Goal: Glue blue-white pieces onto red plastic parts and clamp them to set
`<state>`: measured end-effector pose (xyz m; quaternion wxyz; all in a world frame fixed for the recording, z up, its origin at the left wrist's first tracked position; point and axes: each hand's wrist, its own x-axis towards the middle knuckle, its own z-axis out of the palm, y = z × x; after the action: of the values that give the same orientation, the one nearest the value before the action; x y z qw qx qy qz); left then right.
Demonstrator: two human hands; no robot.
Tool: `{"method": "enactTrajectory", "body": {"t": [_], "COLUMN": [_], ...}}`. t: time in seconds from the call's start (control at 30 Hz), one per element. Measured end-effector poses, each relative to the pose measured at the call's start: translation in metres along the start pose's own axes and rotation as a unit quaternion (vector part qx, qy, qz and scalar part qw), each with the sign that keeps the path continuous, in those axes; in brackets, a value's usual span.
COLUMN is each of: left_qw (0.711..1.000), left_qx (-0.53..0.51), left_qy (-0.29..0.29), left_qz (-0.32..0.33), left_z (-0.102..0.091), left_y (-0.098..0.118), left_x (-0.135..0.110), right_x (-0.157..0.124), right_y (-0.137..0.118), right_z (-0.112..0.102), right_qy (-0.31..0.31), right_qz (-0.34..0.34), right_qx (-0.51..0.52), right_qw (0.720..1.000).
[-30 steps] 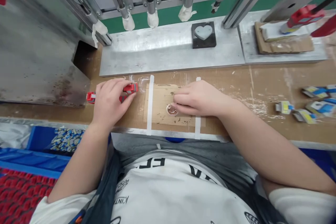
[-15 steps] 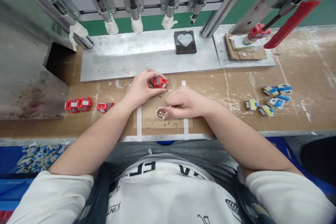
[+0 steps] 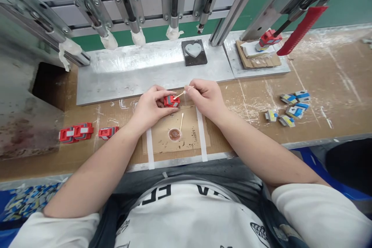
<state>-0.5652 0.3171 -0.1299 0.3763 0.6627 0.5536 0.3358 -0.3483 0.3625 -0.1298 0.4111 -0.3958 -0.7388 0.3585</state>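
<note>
Between the thumb and fingers of my left hand [image 3: 151,105] is a small red and grey plastic toy vehicle part [image 3: 171,101], held just above or on the cardboard. My right hand [image 3: 205,96] pinches a cotton swab [image 3: 180,94], its far tip touching the top of the red part. Below them, a small round dish [image 3: 174,135] of brownish liquid stands on a taped cardboard sheet [image 3: 188,145]. A second cotton swab [image 3: 182,121] leans on the dish's rim with its white end pointing away from me.
Red parts [image 3: 76,132] lie at the left, several blue, yellow and grey pieces [image 3: 295,111] at the right. Behind my hands runs a metal plate [image 3: 130,73] with a heart-shaped block [image 3: 194,51]. Toggle clamps [image 3: 128,7] hang above it; one red-handled clamp [image 3: 302,31] presses a red part.
My right hand has lifted from the dish up to the red part, bringing a swab onto it. The second swab at the dish now shows. The camera view has shifted slightly.
</note>
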Motion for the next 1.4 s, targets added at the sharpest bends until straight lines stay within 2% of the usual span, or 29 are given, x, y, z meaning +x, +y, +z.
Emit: {"method": "enactTrajectory", "body": {"t": [0.37,0.57,0.7,0.73,0.77,0.83,0.9,0.97,1.03,1.07,1.13,1.17,1.23,1.3,1.33,1.4], "left_qw": [0.999,0.999,0.999,0.999,0.999,0.999,0.997,0.996,0.993,0.991,0.987,0.985,0.983,0.98,0.978,0.976], "left_qx": [0.043,0.043,0.044,0.04,0.033,0.011,-0.001,0.001,-0.005,-0.016,-0.039,-0.05,-0.076,-0.113,-0.132,-0.153], "left_qy": [0.009,0.018,0.024,0.026,0.03,0.041,0.056,0.078,0.114,0.131,0.157,0.161,0.16,0.158,0.155,0.154], "left_qz": [0.0,0.012,0.02,0.019,0.019,0.03,0.046,0.05,0.037,0.025,-0.003,-0.018,-0.041,-0.044,-0.039,-0.027], "left_z": [0.0,0.002,0.002,0.001,0.001,-0.001,-0.003,-0.003,-0.002,0.0,0.002,0.004,0.006,0.007,0.008,0.009], "left_y": [0.003,0.004,0.002,0.0,-0.001,-0.003,-0.001,0.003,0.007,0.01,0.014,0.017,0.022,0.026,0.028,0.03], "left_x": [-0.002,-0.003,-0.003,-0.002,-0.002,-0.001,-0.001,-0.001,-0.001,-0.001,-0.002,-0.002,-0.003,-0.003,-0.003,-0.003], "right_x": [0.001,0.002,0.0,-0.002,-0.005,-0.014,-0.024,-0.033,-0.043,-0.05,-0.07,-0.082,-0.107,-0.129,-0.137,-0.149], "right_y": [0.004,-0.001,-0.004,-0.007,-0.012,-0.026,-0.043,-0.055,-0.058,-0.057,-0.049,-0.044,-0.029,-0.013,-0.005,0.007], "right_z": [-0.005,-0.003,-0.009,-0.01,-0.012,-0.012,-0.011,-0.014,-0.03,-0.044,-0.083,-0.105,-0.143,-0.167,-0.172,-0.173], "right_qy": [-0.012,-0.044,-0.018,-0.028,-0.059,-0.167,-0.275,-0.319,-0.303,-0.269,-0.152,-0.08,0.03,0.043,0.027,-0.005], "right_qz": [-0.024,-0.018,-0.016,-0.026,-0.043,-0.082,-0.104,-0.096,-0.075,-0.055,0.015,0.064,0.162,0.22,0.228,0.21], "right_qx": [-0.081,-0.027,-0.008,-0.007,-0.01,-0.051,-0.144,-0.244,-0.3,-0.319,-0.373,-0.413,-0.493,-0.542,-0.551,-0.542], "right_qw": [0.996,0.999,1.0,0.999,0.997,0.981,0.945,0.911,0.901,0.907,0.915,0.905,0.854,0.81,0.802,0.814]}}
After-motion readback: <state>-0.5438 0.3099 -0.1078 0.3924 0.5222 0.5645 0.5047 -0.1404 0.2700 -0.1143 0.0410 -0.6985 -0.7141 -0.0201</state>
